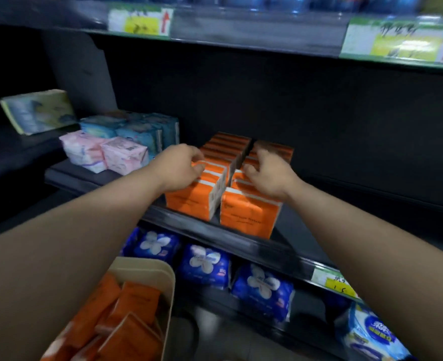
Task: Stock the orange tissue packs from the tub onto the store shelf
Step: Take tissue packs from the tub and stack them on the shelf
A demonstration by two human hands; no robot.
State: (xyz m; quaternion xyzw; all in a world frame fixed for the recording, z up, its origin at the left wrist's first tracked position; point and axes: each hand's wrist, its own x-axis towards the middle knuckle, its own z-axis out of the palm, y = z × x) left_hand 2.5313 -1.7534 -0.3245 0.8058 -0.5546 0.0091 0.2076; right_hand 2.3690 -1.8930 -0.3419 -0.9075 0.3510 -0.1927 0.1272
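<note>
Two rows of orange tissue packs stand on the dark store shelf (243, 244), a left row (189, 204) and a right row (249, 216). My left hand (178, 168) rests on top of the left row, fingers curled over a pack's upper edge. On the right row lies my right hand (269, 175), fingers bent onto the packs. The image is blurred, so the exact grip is unclear. A beige tub (160, 280) at the bottom left holds several loose orange packs (134, 303).
Pink packs (103, 155) and blue packs (139, 128) sit left of the orange rows. A pale box (38, 110) lies farther left. Dark blue flower-print packs (204, 264) fill the shelf below. Price labels (334, 282) hang on the shelf edges. Bare shelf extends to the right.
</note>
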